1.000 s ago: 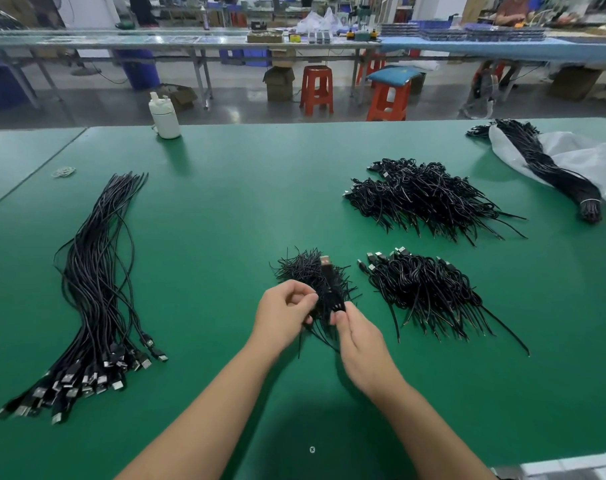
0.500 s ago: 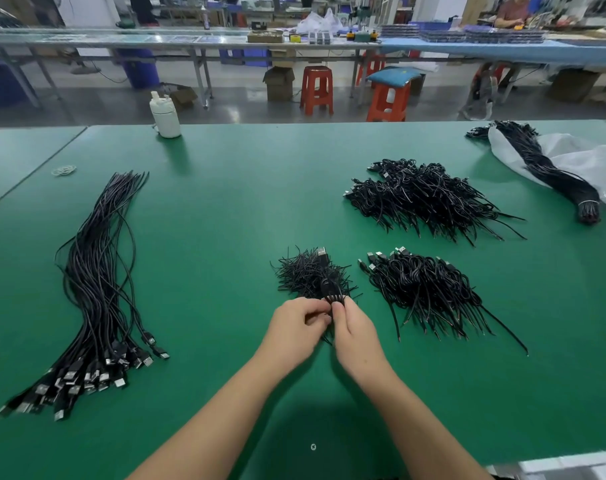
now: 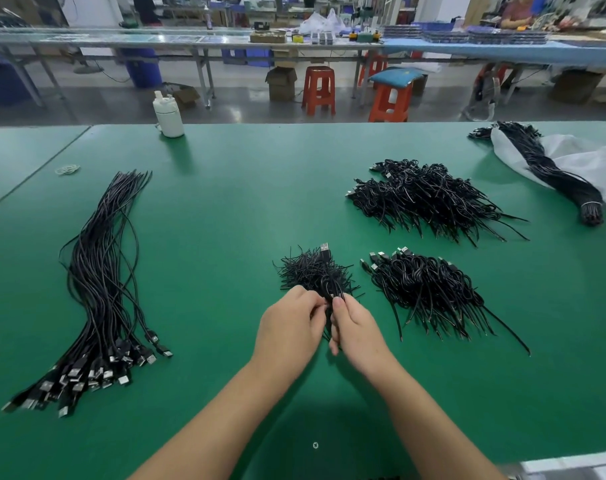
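Both hands meet at the middle of the counter [image 3: 225,230]. The left hand [image 3: 289,323] and right hand [image 3: 357,329] each pinch the near end of a folded black cable [image 3: 329,289], fingers [image 3: 338,303] curled tight and narrow around it. Its metal plug [image 3: 324,247] points away from the person. The cable is lifted over a small heap of short black ties [image 3: 303,271]. Whether a tie is already in the pinch is too small to tell.

Handling: the cable looks light, thin and springy. It is soft enough to fold but likely to uncoil if the pinch loosens. The jacket looks smooth, so it may slip, and a fingertip pinch across all the loops at once is the safest hold. Best place to hold is the waist of the fold, where the hands are now, not the plug. The plug is the only stiff part and would work for pointing the cable. It is not fragile, and nothing calls for force. The ties are thin and tangle easily, so more than one may lift at a time.

Around it:
- A long fan of loose straight cables [image 3: 100,271] lies well to the left.
- A pile of folded cables [image 3: 422,289] lies just to the right.
- A bigger pile [image 3: 429,199] lies beyond that.
- A banded bundle [image 3: 554,174] rests on a white bag [image 3: 592,157] at far right.
- A white bottle [image 3: 168,116] stands at the far edge.
- Rubber bands [image 3: 67,169] lie near the left seam.
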`<action>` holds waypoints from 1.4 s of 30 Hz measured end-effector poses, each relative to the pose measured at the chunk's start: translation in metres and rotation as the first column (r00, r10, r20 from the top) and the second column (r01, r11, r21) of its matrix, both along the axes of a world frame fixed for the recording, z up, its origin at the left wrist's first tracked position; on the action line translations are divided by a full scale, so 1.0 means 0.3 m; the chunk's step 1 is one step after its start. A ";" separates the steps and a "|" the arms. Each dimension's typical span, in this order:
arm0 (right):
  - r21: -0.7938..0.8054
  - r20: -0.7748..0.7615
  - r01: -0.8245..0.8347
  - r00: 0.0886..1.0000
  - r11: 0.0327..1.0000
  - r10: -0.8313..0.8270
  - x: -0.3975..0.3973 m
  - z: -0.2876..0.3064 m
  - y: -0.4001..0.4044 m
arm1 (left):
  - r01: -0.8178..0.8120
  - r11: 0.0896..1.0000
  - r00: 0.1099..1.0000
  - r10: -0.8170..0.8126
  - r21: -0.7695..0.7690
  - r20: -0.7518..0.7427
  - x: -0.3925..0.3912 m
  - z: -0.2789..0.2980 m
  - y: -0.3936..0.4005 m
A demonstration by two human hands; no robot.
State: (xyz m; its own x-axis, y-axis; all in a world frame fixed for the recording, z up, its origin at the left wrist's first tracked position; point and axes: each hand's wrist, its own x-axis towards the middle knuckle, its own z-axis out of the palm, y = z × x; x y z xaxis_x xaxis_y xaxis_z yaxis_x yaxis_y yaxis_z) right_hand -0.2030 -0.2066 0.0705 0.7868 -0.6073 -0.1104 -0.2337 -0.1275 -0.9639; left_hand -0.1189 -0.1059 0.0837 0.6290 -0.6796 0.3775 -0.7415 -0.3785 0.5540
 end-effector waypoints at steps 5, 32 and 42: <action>0.048 -0.001 -0.033 0.999 0.998 0.033 -0.002 0.005 -0.009 | 0.148 0.988 0.919 -0.156 0.050 0.362 0.029 -0.013 0.018; -0.297 -0.090 -0.141 0.989 0.944 0.119 -0.020 -0.011 0.021 | 0.172 0.985 0.982 -0.169 0.030 -0.079 0.068 0.060 0.041; -0.855 -0.324 -0.356 0.934 0.376 0.148 -0.065 0.022 -0.014 | 0.142 0.978 0.805 -0.024 0.153 -0.593 0.094 0.061 0.018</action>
